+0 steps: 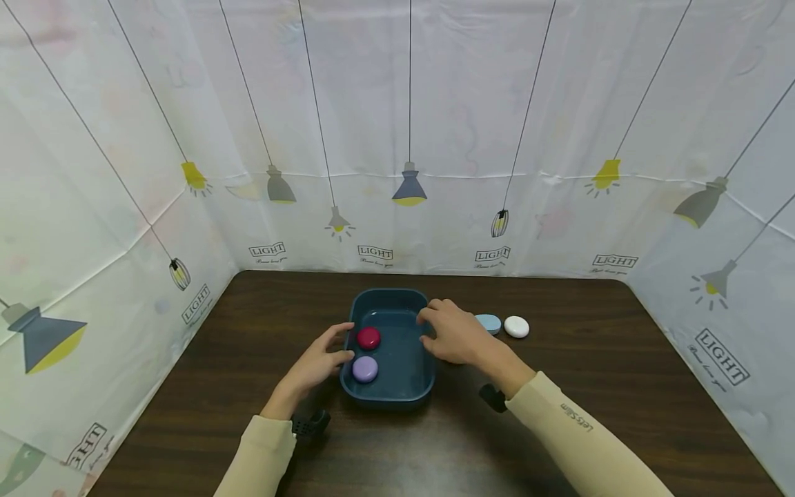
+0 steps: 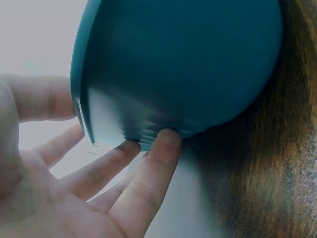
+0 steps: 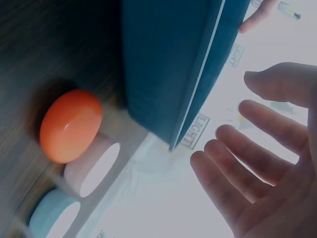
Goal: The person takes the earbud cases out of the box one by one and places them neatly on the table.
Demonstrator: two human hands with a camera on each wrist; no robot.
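Note:
A dark blue rectangular tub (image 1: 400, 379) stands on the table, with a glossy red round piece (image 1: 368, 337) and a lilac round piece (image 1: 364, 369) lying inside along its left side. My left hand (image 1: 315, 362) rests on the tub's left side. In the left wrist view its extended fingertips (image 2: 168, 139) touch the ridged outer wall. Over the right rim hovers my right hand (image 1: 456, 331), fingers loosely bent and holding nothing. An orange oval piece (image 3: 72, 126) lies outside the tub in the right wrist view; in the head view it is hidden by my right hand.
Right of my right hand, a light blue oval piece (image 1: 489, 323) and a white round piece (image 1: 517, 326) lie on the dark wood table (image 1: 590, 386). White sheets printed with lamps (image 1: 447, 124) enclose the table at the back and sides.

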